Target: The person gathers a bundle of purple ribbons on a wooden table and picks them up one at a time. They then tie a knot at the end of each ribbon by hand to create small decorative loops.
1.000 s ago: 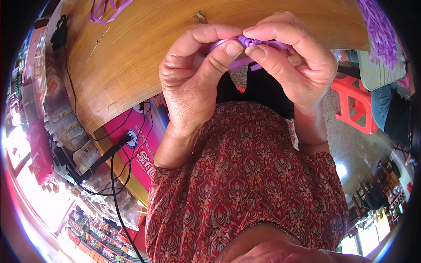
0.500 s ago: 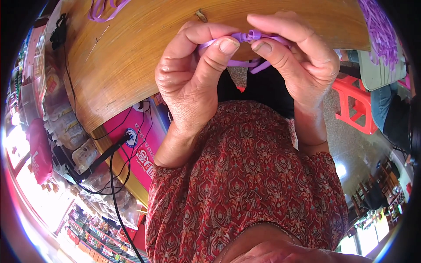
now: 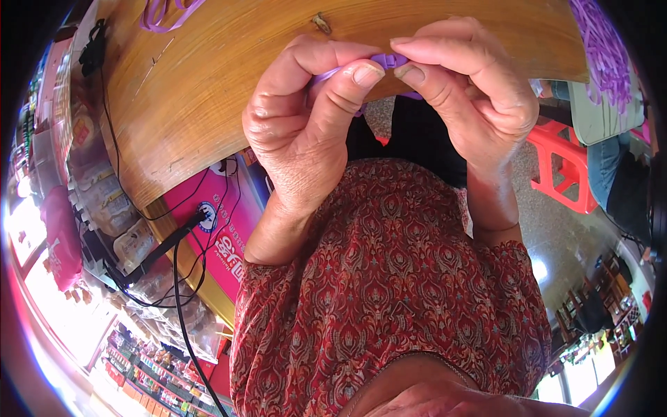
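A flat purple strap stretches between my two hands over the near edge of the wooden table. A small fold or buckle-like piece sits at its middle. My left hand pinches one side of it between thumb and forefinger. On the other side, the thumb and forefinger of my right hand pinch it close to the middle. The other fingers of both hands curl inward, and most of the strap is hidden behind them.
On the wooden table lies another looped purple strap at the far left. A bundle of purple straps hangs at the far right, above a red plastic stool. Black cables run down the left side beside a pink box.
My fingertips have come closer to the strap's middle, and the raised loop there now lies flatter. The strap's hanging part has mostly gone behind my hands.
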A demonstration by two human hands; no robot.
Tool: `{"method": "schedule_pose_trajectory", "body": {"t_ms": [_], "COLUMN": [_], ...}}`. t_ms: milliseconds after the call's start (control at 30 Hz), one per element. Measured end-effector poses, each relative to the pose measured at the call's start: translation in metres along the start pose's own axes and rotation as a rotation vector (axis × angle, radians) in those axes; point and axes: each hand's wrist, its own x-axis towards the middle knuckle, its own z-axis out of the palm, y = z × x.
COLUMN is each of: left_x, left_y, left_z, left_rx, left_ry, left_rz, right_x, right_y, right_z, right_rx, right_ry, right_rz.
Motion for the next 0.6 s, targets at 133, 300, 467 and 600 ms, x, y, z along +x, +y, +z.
{"method": "schedule_pose_trajectory", "body": {"t_ms": [133, 300, 467, 600], "left_x": [0.001, -0.002, -0.004, -0.005], "left_y": [0.000, 0.008, 0.007, 0.006], "left_z": [-0.002, 0.004, 0.008, 0.010], "left_rx": [0.070, 0.117, 0.018, -0.186], "left_ry": [-0.074, -0.018, -0.001, 0.038], "left_rz": [0.032, -0.092, -0.128, -0.238], "right_x": [0.002, 0.002, 0.001, -0.006], "right_y": [-0.003, 0.005, 0.002, 0.007], "right_z": [-0.005, -0.005, -0.004, 0.002], "right_rx": [-0.025, -0.049, -0.016, 0.062], "right_ry": [-0.032, -0.004, -0.008, 0.102], "right_rz": [0.003, -0.141, -0.101, -0.023]}}
